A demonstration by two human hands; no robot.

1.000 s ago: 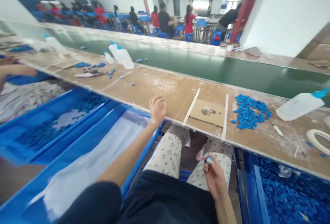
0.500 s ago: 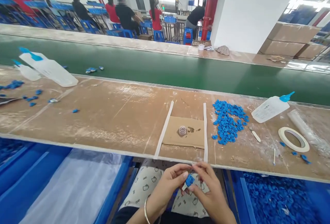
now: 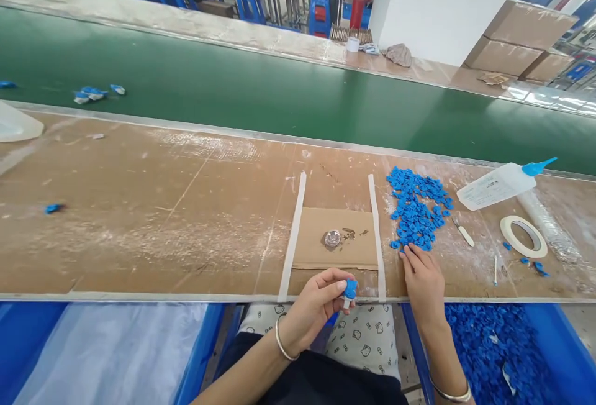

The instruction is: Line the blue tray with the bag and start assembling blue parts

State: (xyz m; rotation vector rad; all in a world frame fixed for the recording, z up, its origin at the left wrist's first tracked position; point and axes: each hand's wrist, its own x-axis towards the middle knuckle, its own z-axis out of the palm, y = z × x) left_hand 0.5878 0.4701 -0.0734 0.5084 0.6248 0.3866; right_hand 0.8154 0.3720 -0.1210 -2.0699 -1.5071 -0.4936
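Note:
My left hand (image 3: 321,299), low in the middle of the head view, grips a small blue-and-white piece (image 3: 350,290) between thumb and fingers, its white end pointing down. To the right, my right hand (image 3: 424,284) reaches over the table edge to the near side of a pile of small blue pieces (image 3: 416,206). Its fingertips are pinched together at a blue piece there, mostly hidden by the fingers. Between two white tape strips lies a cardboard sheet (image 3: 310,253) with dark stains and a small clear round pot (image 3: 333,238) on it.
A white squeeze bottle (image 3: 496,186), a small white-handled tool (image 3: 465,236), a tape roll (image 3: 524,237) and a cotton swab (image 3: 495,270) lie at right. Behind runs a green belt (image 3: 242,91) with several blue-white pieces. Below right, a blue bin (image 3: 554,343) holds blue pieces.
My hands were together over my lap on the blue-and-white piece. The right has let go and moved right and forward to the pile; the left keeps the piece. The view has tilted down.

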